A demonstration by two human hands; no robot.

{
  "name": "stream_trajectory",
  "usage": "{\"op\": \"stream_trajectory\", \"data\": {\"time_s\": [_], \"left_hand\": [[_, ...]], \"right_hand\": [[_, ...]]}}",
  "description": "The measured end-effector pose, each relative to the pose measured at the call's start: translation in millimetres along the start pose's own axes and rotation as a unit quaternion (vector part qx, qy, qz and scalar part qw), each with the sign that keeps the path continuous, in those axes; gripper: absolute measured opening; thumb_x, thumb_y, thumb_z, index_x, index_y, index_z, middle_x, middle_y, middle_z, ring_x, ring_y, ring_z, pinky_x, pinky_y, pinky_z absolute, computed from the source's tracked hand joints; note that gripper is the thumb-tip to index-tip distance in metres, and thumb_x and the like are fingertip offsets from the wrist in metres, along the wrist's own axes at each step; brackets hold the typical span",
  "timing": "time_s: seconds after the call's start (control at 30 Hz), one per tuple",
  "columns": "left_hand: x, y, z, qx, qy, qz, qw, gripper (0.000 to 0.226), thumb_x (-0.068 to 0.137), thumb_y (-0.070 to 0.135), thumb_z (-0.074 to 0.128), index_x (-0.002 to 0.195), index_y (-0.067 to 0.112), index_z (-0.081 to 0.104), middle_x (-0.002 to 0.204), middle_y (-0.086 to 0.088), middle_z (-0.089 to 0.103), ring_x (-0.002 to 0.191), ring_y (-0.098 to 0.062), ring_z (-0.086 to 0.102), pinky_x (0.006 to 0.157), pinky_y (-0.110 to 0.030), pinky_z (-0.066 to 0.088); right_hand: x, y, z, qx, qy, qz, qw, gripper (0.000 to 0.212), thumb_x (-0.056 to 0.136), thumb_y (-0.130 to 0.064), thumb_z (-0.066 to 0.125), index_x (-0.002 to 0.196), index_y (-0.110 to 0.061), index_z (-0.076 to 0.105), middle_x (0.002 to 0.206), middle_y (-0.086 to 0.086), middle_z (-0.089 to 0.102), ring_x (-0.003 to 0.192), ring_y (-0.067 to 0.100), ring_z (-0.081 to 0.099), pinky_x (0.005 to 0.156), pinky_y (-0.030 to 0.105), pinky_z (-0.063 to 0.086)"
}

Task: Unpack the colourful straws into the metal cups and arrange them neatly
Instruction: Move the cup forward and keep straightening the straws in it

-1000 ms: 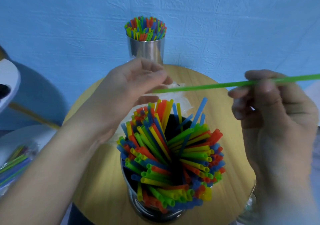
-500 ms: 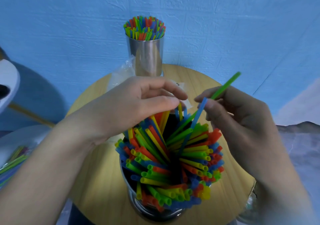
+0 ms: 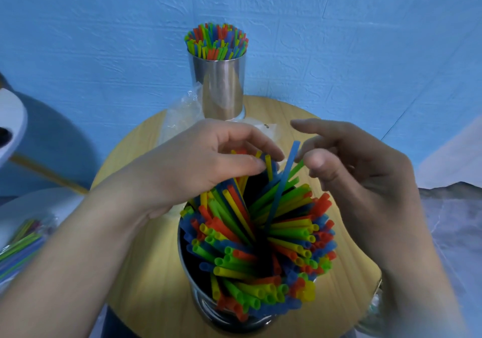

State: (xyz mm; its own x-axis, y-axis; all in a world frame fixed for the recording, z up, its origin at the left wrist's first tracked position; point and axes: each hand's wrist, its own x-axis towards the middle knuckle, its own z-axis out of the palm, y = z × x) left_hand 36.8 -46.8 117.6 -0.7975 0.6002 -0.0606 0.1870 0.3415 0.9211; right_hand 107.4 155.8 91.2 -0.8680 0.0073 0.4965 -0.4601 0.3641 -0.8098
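A near metal cup (image 3: 206,303) at the table's front is packed with colourful straws (image 3: 260,238) that fan outward around a dark gap in the middle. My left hand (image 3: 208,165) pinches the tops of several straws at the cup's far side. One blue straw (image 3: 283,181) sticks up higher than the rest, with a green straw beside it. My right hand (image 3: 357,170) hovers just right of them, fingers apart and holding nothing. A second metal cup (image 3: 221,87) stands at the far edge, filled with upright straws (image 3: 216,41).
The round wooden table (image 3: 146,272) is small, its rim close on all sides. Clear plastic wrapping (image 3: 180,116) lies behind my left hand. More straws in a packet (image 3: 18,249) rest on a white surface at lower left. A blue wall stands right behind.
My right hand brought the long green straw down into the near cup and let go of it. My left hand dropped onto the straw tops at the cup's far side.
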Motion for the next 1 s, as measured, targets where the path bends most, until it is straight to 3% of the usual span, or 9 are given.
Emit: {"op": "stream_trajectory", "data": {"time_s": [0.17,0.33,0.47,0.73,0.83,0.9,1.0], "left_hand": [[2,3,1,0.006,-0.005,-0.001,1.0,0.021,0.09,0.012,0.073,0.096,0.031,0.078,0.101,0.004,0.078,0.098,-0.013,0.074,0.1,-0.038,0.055],[2,6,0,0.036,0.007,0.017,0.999,0.017,0.084,0.02,0.079,0.091,0.035,0.075,0.095,0.012,0.077,0.089,-0.004,0.071,0.086,-0.022,0.054],[2,5,0,0.07,0.026,0.034,0.997,0.014,0.083,0.019,0.081,0.085,0.031,0.076,0.091,0.012,0.074,0.075,0.003,0.064,0.072,-0.009,0.048],[1,7,3,0.09,0.032,0.069,0.993,0.016,0.084,0.017,0.078,0.084,0.03,0.069,0.085,0.018,0.072,0.079,-0.004,0.067,0.073,-0.011,0.049],[1,7,3,0.082,0.017,0.072,0.994,0.019,0.085,0.014,0.08,0.086,0.03,0.069,0.087,0.017,0.073,0.079,0.001,0.065,0.076,-0.017,0.05],[2,7,1,0.078,0.001,0.062,0.995,0.019,0.084,0.015,0.081,0.089,0.03,0.07,0.091,0.015,0.074,0.083,-0.005,0.067,0.08,-0.022,0.05],[1,8,0,0.067,-0.018,0.042,0.997,0.018,0.081,0.019,0.082,0.091,0.031,0.073,0.094,0.011,0.075,0.08,-0.007,0.066,0.077,-0.018,0.05]], "right_hand": [[2,-2,-3,0.006,-0.024,-0.024,0.999,0.015,0.092,-0.035,0.07,0.106,-0.038,0.074,0.096,-0.006,0.072,0.084,0.023,0.062,0.071,0.031,0.048],[0,1,-7,-0.018,-0.07,0.031,0.997,0.007,0.089,-0.032,0.072,0.092,-0.033,0.078,0.09,-0.005,0.073,0.08,0.021,0.063,0.069,0.035,0.051],[-2,4,-10,-0.013,-0.106,0.073,0.992,0.011,0.089,-0.031,0.071,0.096,-0.036,0.078,0.09,-0.003,0.073,0.082,0.027,0.065,0.074,0.043,0.056],[-2,1,-6,-0.003,-0.079,0.089,0.993,0.008,0.088,-0.039,0.071,0.09,-0.033,0.076,0.084,-0.002,0.074,0.079,0.029,0.068,0.072,0.052,0.057],[-2,3,-4,-0.021,-0.067,0.095,0.993,0.021,0.086,-0.052,0.071,0.086,-0.031,0.075,0.077,0.002,0.071,0.072,0.031,0.066,0.066,0.054,0.055],[-2,4,-5,-0.026,-0.075,0.104,0.991,0.027,0.086,-0.057,0.068,0.087,-0.031,0.076,0.075,0.006,0.07,0.071,0.036,0.065,0.063,0.056,0.054],[-2,5,-6,-0.034,-0.091,0.101,0.99,0.022,0.089,-0.054,0.066,0.087,-0.035,0.077,0.077,0.002,0.068,0.072,0.033,0.063,0.061,0.047,0.054]]}}
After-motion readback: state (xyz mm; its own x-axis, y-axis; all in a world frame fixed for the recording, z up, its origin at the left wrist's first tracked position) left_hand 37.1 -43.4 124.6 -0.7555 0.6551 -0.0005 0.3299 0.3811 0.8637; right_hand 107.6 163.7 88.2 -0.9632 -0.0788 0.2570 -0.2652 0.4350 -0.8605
